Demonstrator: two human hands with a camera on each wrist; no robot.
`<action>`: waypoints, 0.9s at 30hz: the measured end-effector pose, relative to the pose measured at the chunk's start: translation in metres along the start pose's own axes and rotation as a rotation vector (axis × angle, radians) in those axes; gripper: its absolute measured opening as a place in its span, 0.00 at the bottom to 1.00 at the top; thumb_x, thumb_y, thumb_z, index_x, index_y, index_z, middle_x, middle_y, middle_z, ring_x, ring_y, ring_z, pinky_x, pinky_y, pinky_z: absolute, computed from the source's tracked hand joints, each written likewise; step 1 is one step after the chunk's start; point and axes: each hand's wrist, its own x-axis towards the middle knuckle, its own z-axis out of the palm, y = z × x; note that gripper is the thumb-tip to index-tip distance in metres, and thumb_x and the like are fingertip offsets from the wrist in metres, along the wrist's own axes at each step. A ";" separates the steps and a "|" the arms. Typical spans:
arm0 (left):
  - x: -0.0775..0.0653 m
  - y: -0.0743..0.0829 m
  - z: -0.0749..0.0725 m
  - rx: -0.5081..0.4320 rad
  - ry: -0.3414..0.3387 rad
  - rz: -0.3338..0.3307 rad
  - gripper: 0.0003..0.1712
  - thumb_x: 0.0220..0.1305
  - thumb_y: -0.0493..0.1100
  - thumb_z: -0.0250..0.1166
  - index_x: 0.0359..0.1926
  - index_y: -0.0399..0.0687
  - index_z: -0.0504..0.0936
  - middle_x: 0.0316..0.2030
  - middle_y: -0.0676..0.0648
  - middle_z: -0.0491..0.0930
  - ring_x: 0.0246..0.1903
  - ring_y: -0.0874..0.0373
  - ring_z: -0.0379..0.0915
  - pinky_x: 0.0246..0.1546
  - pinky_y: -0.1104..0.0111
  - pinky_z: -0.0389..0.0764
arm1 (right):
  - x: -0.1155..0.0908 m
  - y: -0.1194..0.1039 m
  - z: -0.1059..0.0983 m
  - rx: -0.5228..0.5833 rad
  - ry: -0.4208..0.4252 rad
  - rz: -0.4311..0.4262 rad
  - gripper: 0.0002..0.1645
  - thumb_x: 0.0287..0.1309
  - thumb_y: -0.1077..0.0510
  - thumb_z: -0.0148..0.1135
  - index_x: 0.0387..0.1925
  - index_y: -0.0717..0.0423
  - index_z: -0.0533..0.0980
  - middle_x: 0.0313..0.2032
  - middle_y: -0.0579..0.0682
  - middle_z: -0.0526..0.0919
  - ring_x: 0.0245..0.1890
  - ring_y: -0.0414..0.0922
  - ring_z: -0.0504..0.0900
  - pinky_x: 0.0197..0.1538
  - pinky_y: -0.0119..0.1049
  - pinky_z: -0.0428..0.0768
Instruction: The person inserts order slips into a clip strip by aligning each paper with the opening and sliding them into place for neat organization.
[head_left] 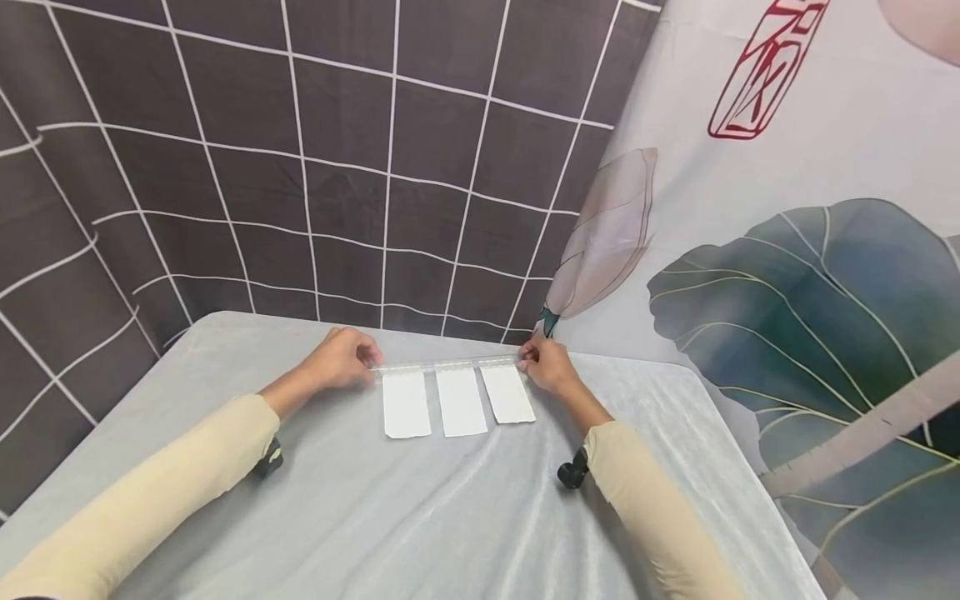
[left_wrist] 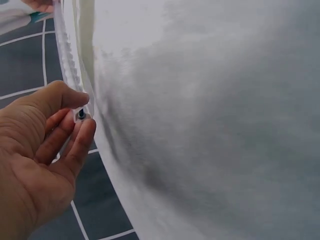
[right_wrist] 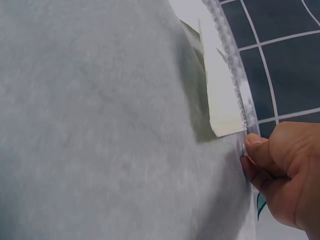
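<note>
A long clear plastic strip [head_left: 456, 362] with a ridged edge runs crosswise near the far side of the table. Three white paper pieces [head_left: 461, 402] extend side by side from it toward me. My left hand [head_left: 345, 358] pinches the strip's left end between thumb and fingers; in the left wrist view a small dark spot shows at that end [left_wrist: 81, 114]. At the opposite end, my right hand [head_left: 549, 365] pinches the strip with thumb and forefinger. The right wrist view shows the nearest white piece [right_wrist: 223, 102] slanting out from the ridged strip just beyond the fingertips.
A pale grey velvety cloth [head_left: 465, 517] covers the table. Behind its far edge hangs a dark curtain [head_left: 345, 208] with white grid lines. To the right is a white curtain [head_left: 675, 108] with a large leaf print. Small dark devices [head_left: 573, 471] are on both wrists.
</note>
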 end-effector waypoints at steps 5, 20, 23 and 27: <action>0.019 0.003 0.001 0.037 -0.015 0.029 0.15 0.42 0.30 0.84 0.36 0.40 0.92 0.33 0.43 0.93 0.38 0.50 0.86 0.51 0.55 0.85 | -0.007 0.009 -0.014 0.004 -0.013 0.005 0.07 0.63 0.66 0.71 0.43 0.61 0.86 0.35 0.53 0.89 0.37 0.45 0.84 0.44 0.36 0.83; 0.057 -0.010 0.027 0.010 -0.006 0.059 0.15 0.44 0.30 0.82 0.36 0.42 0.92 0.36 0.42 0.94 0.39 0.47 0.88 0.50 0.54 0.89 | -0.038 -0.022 -0.044 -0.052 -0.037 0.152 0.09 0.68 0.66 0.72 0.47 0.67 0.87 0.40 0.58 0.90 0.43 0.50 0.86 0.50 0.41 0.82; 0.061 -0.022 0.033 -0.009 0.012 0.083 0.15 0.42 0.30 0.82 0.35 0.44 0.92 0.34 0.44 0.94 0.37 0.49 0.87 0.46 0.58 0.88 | -0.037 -0.021 -0.042 -0.052 -0.038 0.146 0.09 0.68 0.66 0.72 0.47 0.67 0.86 0.40 0.58 0.89 0.42 0.50 0.85 0.49 0.39 0.81; 0.055 -0.012 0.030 -0.016 0.007 0.054 0.15 0.42 0.30 0.82 0.36 0.42 0.93 0.35 0.43 0.94 0.38 0.48 0.89 0.49 0.55 0.89 | -0.036 -0.020 -0.040 -0.056 -0.042 0.144 0.09 0.68 0.65 0.72 0.47 0.67 0.86 0.39 0.58 0.89 0.42 0.50 0.85 0.48 0.38 0.81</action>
